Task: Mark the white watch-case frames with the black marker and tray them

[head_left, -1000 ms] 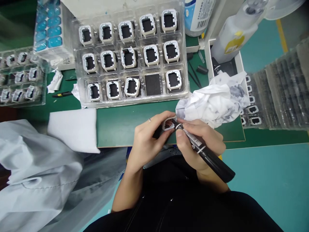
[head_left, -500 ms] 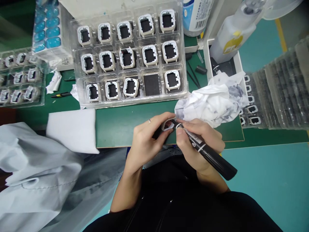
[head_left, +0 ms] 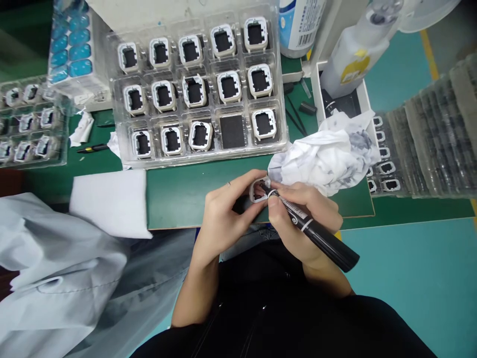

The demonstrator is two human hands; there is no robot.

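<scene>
My left hand (head_left: pixel 225 214) pinches a small white watch-case frame (head_left: pixel 253 192) by its edge, above the front of the green table. In my right hand (head_left: pixel 303 216) is a black marker pen (head_left: pixel 320 239), held like a pencil with its tip at the inside of the frame. Whether the tip touches the frame's wall I cannot tell. The fingers of my right hand lie close to the frame's right side. Beyond my hands lies a clear plastic tray (head_left: pixel 167 161) with several similar frames in its pockets; one front-row pocket (head_left: pixel 232 132) holds no frame.
A crumpled stained white cloth (head_left: pixel 324 154) lies just right of the tray. Behind it stand a spray bottle (head_left: pixel 352 59) in a white box and a blue-labelled bottle (head_left: pixel 300 25). Stacked trays (head_left: pixel 428 134) are at right. A white foam sheet (head_left: pixel 112 201) overhangs the table's edge at left.
The frame has turned slightly so that more of its opening faces me. The marker has shifted a little left, its tip further into the opening.
</scene>
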